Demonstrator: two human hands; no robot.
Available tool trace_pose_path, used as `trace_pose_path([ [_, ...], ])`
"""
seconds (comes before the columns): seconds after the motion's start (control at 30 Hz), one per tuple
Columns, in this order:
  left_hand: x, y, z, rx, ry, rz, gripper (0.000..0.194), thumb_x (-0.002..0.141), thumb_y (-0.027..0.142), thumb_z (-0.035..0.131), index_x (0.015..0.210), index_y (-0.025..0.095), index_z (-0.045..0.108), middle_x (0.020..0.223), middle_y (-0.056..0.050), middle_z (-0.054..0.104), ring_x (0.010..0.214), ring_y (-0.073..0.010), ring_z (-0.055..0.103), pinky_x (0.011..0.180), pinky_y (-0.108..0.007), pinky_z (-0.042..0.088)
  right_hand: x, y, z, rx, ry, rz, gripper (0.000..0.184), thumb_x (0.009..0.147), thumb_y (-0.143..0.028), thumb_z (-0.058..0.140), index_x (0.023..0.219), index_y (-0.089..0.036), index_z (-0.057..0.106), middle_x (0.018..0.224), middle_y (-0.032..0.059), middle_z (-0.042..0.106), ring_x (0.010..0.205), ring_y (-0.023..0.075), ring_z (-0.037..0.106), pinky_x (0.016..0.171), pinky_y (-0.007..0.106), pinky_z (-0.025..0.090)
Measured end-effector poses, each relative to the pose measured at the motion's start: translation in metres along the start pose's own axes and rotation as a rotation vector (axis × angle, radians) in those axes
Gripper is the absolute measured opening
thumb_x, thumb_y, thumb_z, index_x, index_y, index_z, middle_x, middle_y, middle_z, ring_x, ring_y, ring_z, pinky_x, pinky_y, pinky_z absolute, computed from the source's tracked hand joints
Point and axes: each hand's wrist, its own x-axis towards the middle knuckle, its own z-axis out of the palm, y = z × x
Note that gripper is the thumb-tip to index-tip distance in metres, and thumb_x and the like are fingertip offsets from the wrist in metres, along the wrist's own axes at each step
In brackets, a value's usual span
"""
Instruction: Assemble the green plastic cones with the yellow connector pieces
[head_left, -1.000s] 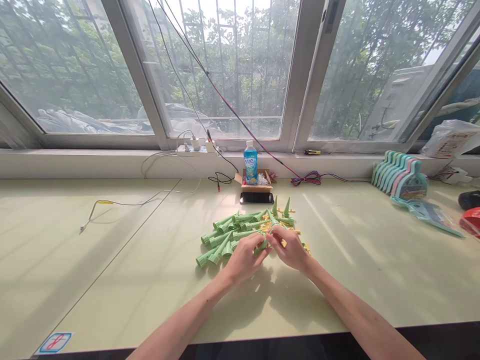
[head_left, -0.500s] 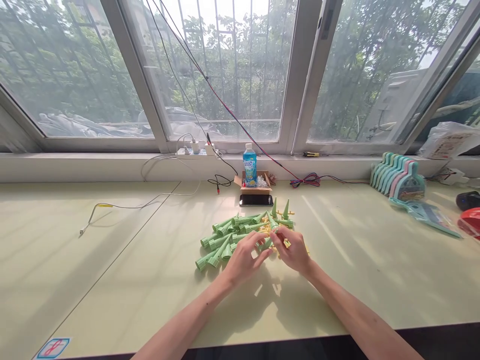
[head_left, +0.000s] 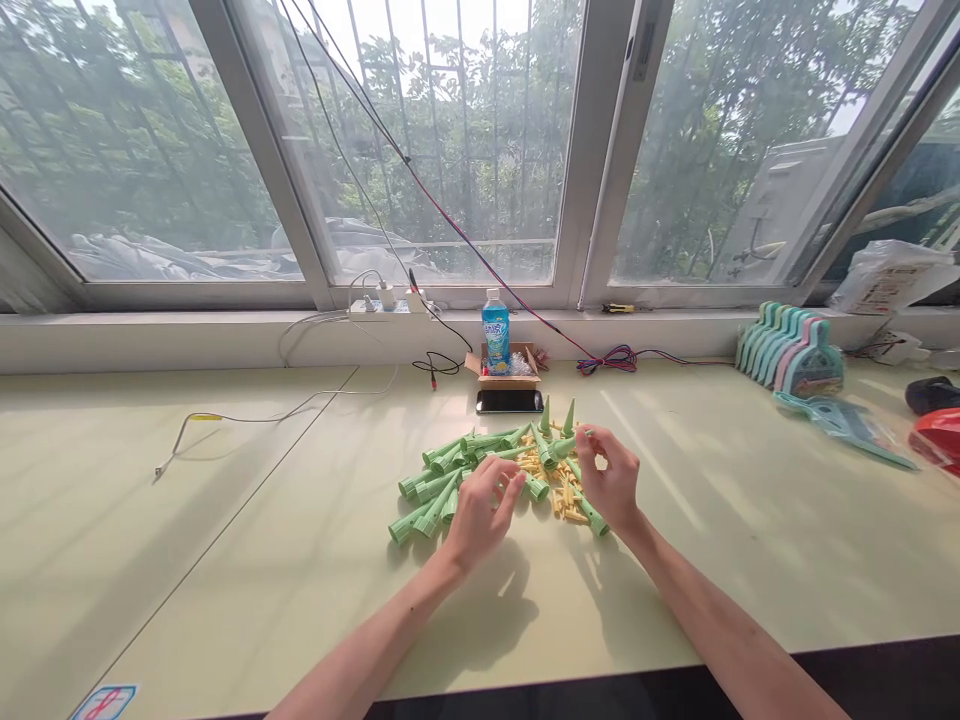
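A pile of pale green hollow plastic cones (head_left: 431, 487) with ribbed wide ends lies in the middle of the table. Small yellow pegs (head_left: 568, 503) are heaped at its right side, and two cones (head_left: 568, 418) stand upright behind them. My right hand (head_left: 613, 480) pinches the narrow tip of a tilted green cone (head_left: 561, 449), whose wide end points left over the pile. Over the front of the pile hovers my left hand (head_left: 480, 510), fingers curved and thumb apart, with nothing visible in it. It hides some of the cones beneath.
Behind the pile lies a black phone (head_left: 510, 401), before a small cardboard box (head_left: 511, 382) and a blue bottle (head_left: 496, 333). Cables (head_left: 615, 358) run along the sill. Pastel hanger-like pieces (head_left: 787, 350) and a flat blue packet (head_left: 844, 430) are at the right.
My hands have drawn apart: the right moved right and up with the cone's tip, the left slightly left. More yellow pegs and a cone at the front right are now uncovered.
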Motion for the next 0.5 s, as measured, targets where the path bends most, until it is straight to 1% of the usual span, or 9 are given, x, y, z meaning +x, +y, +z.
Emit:
trace_pose_path([
  [0.17,-0.002,-0.002,0.002,0.002,-0.040,0.011,0.020,0.100,0.029,0.048,0.092,0.017,0.062,0.088,-0.004,0.063,0.072,-0.0131,0.061,0.060,-0.023,0.051,0.010,0.018,-0.005,-0.098,0.083,0.101,0.027,0.096,-0.038,0.053,0.085,-0.017,0.065,0.066,0.0013,0.066,0.058,0.0135,0.060,0.059,0.024,0.050],
  [0.3,-0.001,-0.003,0.003,0.007,-0.048,0.028,0.021,0.100,0.029,0.048,0.091,0.017,0.062,0.086,-0.004,0.063,0.069,-0.0126,0.060,0.059,-0.023,0.051,0.018,0.036,-0.010,-0.170,0.164,0.209,0.034,0.095,-0.045,0.053,0.085,-0.016,0.066,0.065,0.0023,0.065,0.056,0.0136,0.059,0.059,0.023,0.049],
  [0.4,-0.001,-0.004,0.003,0.005,-0.053,0.039,0.021,0.100,0.028,0.048,0.090,0.017,0.062,0.085,-0.004,0.063,0.069,-0.0125,0.059,0.059,-0.023,0.051,0.021,0.048,-0.013,-0.191,0.171,0.266,0.038,0.094,-0.049,0.054,0.085,-0.015,0.066,0.066,0.0033,0.066,0.056,0.0140,0.059,0.058,0.023,0.046],
  [0.5,-0.002,-0.005,0.003,0.006,-0.056,0.045,0.021,0.100,0.028,0.048,0.089,0.017,0.062,0.084,-0.004,0.062,0.068,-0.0123,0.058,0.058,-0.022,0.050,0.022,0.059,-0.013,-0.194,0.121,0.280,0.041,0.094,-0.052,0.054,0.082,-0.015,0.066,0.063,0.0029,0.064,0.053,0.0135,0.056,0.056,0.023,0.043],
])
